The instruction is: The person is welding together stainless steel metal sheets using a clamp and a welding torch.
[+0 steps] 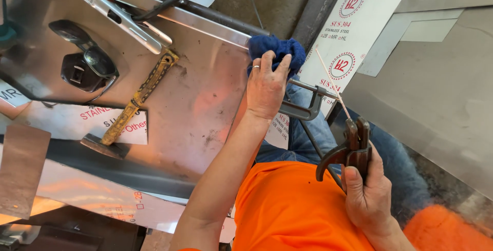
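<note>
**A:** Head view, item count?

**B:** Two hands. One blue cloth (277, 50), one electrode holder (349, 148) carrying one thin welding rod (331, 81), one C-clamp (307, 102), one chipping hammer (134, 102), one pair of dark goggles (84, 63), one long metal bar (120, 17), one black cable (169, 2).

**A:** Hands?

**B:** Left hand (266, 86), centre frame, fingers spread and pressed on the cloth at the right edge of the steel sheet (205, 97). Right hand (367, 194), lower right, closed round the holder's handle, rod pointing up and left toward the clamp.

**A:** Edges, free room?

**B:** Cloth sits at the sheet's upper right corner, just beside the clamp. Bare sheet lies between hammer and left hand. More plates (436, 91) fill the right of the frame, well apart from the hands.

**A:** Materials?

**B:** Sheet polished, scuffed, reflective. Cloth knitted, bunched. Hammer handle yellowed, worn; head flat and dark. Holder brown, rusty-looking, curved lever. Clamp grey steel, threaded screw. Printed white film (354, 20) on one plate, upper right.
</note>
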